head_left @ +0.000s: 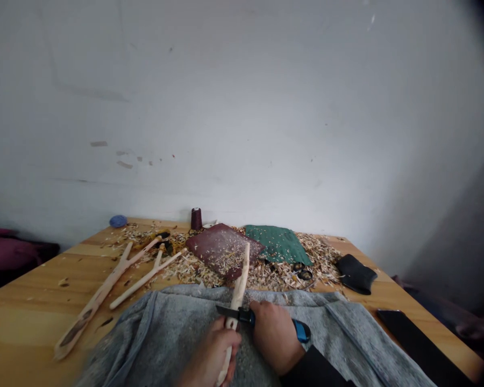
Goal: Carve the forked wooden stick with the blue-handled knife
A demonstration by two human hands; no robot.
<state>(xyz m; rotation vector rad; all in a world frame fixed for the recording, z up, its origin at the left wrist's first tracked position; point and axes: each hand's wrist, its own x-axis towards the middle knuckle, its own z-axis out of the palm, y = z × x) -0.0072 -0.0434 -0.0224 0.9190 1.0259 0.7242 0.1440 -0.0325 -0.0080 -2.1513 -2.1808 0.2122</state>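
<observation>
Pale stick (239, 290) at lower centre of the frame, your left hand (215, 349) in a closed grip around its lower part, your right hand (275, 334) gripping a blue-and-black knife (247, 316), blade (225, 311) across the stick, grey cloth (173, 333) beneath, forked sticks (106, 286) on the counter (24, 312) at lower left.

No readable text or labels.

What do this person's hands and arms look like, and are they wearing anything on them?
Both hands are bare, without gloves. The right hand comes out of a plain black sleeve. The left hand is somewhat blurred, and no sleeve shows beside it.
</observation>
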